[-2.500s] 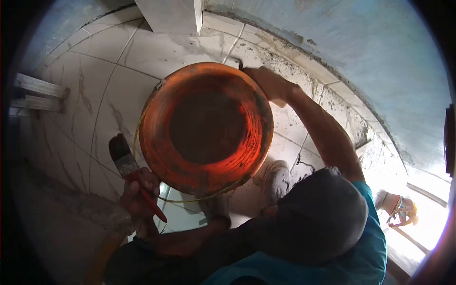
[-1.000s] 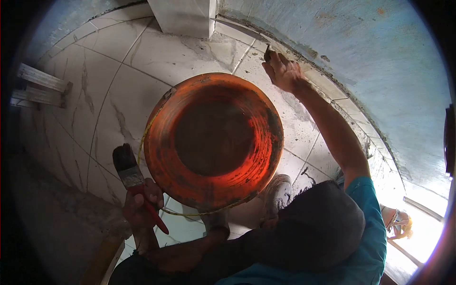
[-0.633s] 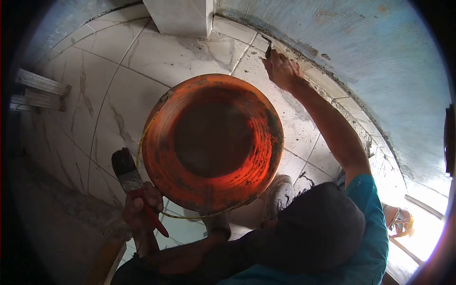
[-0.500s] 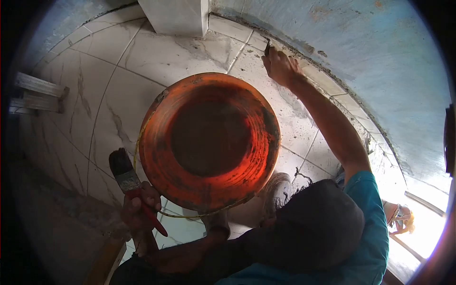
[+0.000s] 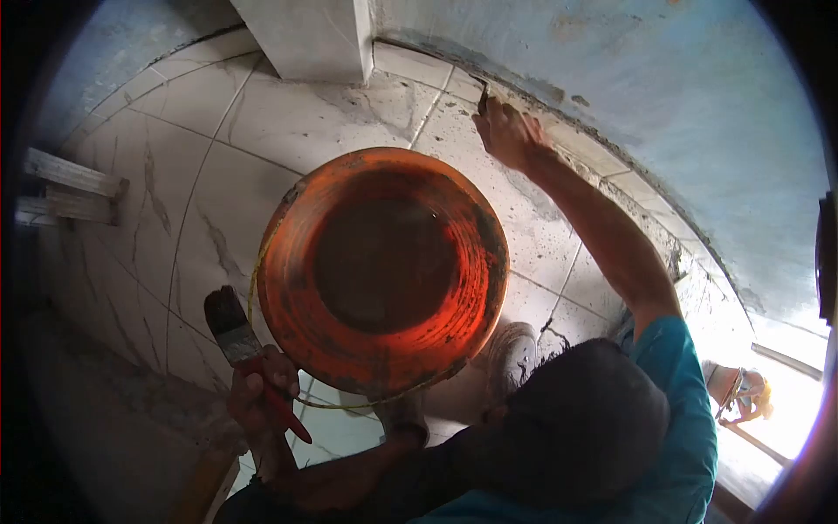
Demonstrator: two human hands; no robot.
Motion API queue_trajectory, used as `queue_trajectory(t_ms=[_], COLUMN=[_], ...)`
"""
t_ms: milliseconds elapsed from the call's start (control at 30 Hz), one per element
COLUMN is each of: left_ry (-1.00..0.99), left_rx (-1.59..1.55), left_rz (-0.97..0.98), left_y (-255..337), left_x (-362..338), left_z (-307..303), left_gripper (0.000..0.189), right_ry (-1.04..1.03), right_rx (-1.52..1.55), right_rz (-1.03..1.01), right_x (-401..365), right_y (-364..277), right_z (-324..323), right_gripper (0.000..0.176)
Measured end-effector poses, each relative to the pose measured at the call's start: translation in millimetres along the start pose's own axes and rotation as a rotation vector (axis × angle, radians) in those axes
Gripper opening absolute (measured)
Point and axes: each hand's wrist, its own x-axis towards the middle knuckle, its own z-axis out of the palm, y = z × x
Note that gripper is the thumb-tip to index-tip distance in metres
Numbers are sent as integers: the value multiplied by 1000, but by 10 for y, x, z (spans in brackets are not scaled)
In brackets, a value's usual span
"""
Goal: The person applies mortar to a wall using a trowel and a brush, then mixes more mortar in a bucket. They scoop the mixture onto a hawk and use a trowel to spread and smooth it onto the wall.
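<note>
My left hand (image 5: 262, 384) is closed round the red handle of a paintbrush (image 5: 234, 332). The brush has a pale metal band, and its dark bristles point up beside the bucket. At the foot of the wall, my right hand (image 5: 513, 133) grips a small dark tool (image 5: 483, 94) with a thin tip. That tip is at the top edge of the skirting tiles (image 5: 580, 148); my fingers hide most of the tool. Between my arms stands an orange bucket (image 5: 292, 323), stained dark, with murky liquid (image 5: 384, 262) low inside. A yellowish handle (image 5: 255, 279) curves round its outside.
The marbled floor tiles (image 5: 175, 218) carry crumbs and dirt near the blue-grey wall (image 5: 681, 122). A pale pillar (image 5: 314, 39) rises at the top. Pale metal legs (image 5: 74, 188) stand at left. Another person (image 5: 742, 393) is in the bright area at lower right.
The view has shifted slightly, so the bucket and wall sit a little lower and further left. Both hands keep their grips, and the right hand stays at about the same spot along the skirting.
</note>
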Motion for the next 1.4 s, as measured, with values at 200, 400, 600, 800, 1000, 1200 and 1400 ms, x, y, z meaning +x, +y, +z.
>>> queue_trajectory(t_ms=[200, 400, 600, 800, 1000, 1200, 1400], left_ry=[-12, -9, -14, 13, -20, -20, -63], left_rx=[-2, 16, 14, 12, 5, -27, -43], left_rz=[-42, -23, -30, -28, -18, 24, 19], left_y=[24, 19, 34, -8, 5, -25, -47], left_x=[-27, -50, -24, -52, -60, -89, -47], left_z=[-8, -25, 14, 2, 9, 31, -5], left_gripper=[32, 33, 34, 34, 33, 31, 29], right_ry=[66, -6, -67, -44, -90, 15, 75], right_rx=[-61, 48, 81, 126, 130, 22, 39], right_rz=[-4, -1, 49, 25, -5, 67, 49], right_x=[-76, -113, -115, -231, -239, -182, -333], right_y=[-5, -69, -15, -137, -287, -15, 242], right_z=[-36, -63, -111, -260, -188, -77, -73], right_gripper=[41, 40, 44, 41, 40, 44, 35])
